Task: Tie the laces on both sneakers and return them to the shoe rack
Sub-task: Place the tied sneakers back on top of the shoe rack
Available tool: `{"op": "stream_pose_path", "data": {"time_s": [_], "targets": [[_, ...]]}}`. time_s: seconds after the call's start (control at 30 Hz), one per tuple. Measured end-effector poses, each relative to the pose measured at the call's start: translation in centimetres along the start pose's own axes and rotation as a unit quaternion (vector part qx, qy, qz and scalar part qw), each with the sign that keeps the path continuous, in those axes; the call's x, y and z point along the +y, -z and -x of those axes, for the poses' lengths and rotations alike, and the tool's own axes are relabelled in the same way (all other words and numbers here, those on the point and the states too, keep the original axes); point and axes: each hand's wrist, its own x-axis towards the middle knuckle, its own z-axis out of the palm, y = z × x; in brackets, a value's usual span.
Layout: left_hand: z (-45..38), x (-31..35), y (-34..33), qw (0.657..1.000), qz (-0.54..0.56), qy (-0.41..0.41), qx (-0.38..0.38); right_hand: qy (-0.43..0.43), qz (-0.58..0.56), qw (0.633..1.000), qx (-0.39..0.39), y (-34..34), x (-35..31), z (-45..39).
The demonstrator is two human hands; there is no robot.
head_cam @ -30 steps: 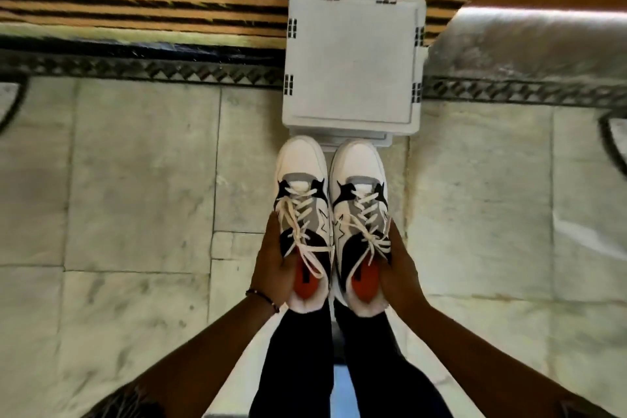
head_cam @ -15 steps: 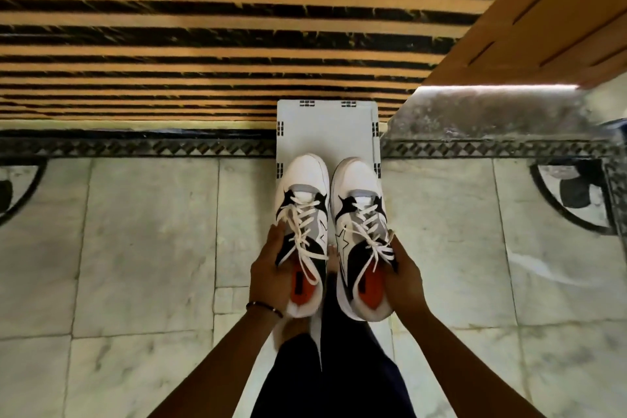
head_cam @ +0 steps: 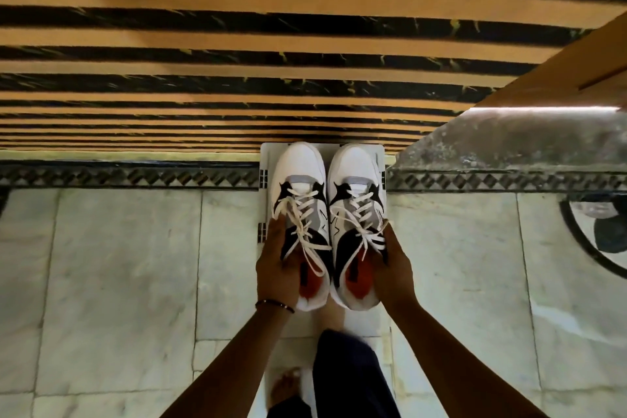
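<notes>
both sneakers held side by side over a white rack top, toes pointing away.

left hand (head_cam: 278,268) gripped the outer heel side of the left sneaker (head_cam: 300,214); right hand (head_cam: 393,268) gripped the right sneaker (head_cam: 356,214) likewise. laces (head_cam: 305,231) lay criss-crossed, ends loose over the tongues. white shoe rack (head_cam: 264,176) stood on the marble floor (head_cam: 118,282).

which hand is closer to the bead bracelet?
Left. The bead bracelet sits on the wrist just behind the left hand, which grips the left sneaker. The right hand holds the right sneaker, across the pair.
</notes>
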Motion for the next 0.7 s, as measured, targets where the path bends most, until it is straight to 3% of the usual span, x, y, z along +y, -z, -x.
{"op": "stream_pose_path", "data": {"time_s": [0.27,0.7], "targets": [[-5.4,-2.0,-1.9,0.998,-0.046,-0.043,0.024,0.035,0.027,0.999,0.007,-1.2,-0.4,-5.0],[-4.8,-1.6,-1.9,0.991,-0.125,-0.057,0.001,0.048,0.074,0.996,-0.001,-0.9,-0.8,-5.3]]}}
